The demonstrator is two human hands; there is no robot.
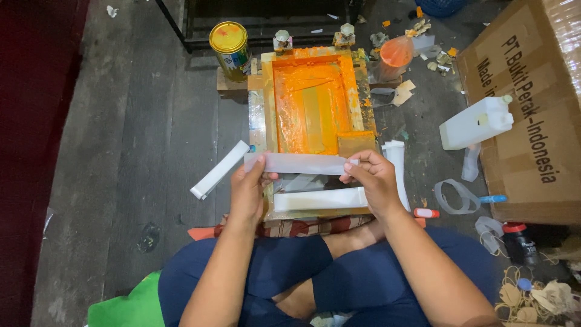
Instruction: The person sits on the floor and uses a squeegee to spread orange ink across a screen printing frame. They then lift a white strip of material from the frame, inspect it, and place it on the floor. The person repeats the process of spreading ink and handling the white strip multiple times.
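I hold a pale strip [301, 163] level between both hands, just above the near edge of the printing frame [269, 103]. My left hand [249, 189] pinches the strip's left end, thumb on top and fingers curled beneath. My right hand [373, 179] pinches its right end the same way, fingertips pressed on the strip. The strip hangs flat and crosswise, clear of the floor, over the frame's near rail.

The frame lies on the floor in front of my crossed legs, its inside smeared with orange ink [311, 100]. Just below my hands a second white strip [319, 198] lies along the frame's near edge. A stack of strips [218, 170] lies tilted on the floor just left of the frame, and another stack [397, 169] stands beside its right edge, partly behind my right hand.

At the frame's far left corner stands a yellow-lidded can [230, 48]. At its far right corner sits an orange-stained bag [394, 53]. Well to the right lies a white jug [476, 123] against a cardboard box [532, 109]. A small red-capped tube [426, 213] lies near my right wrist.
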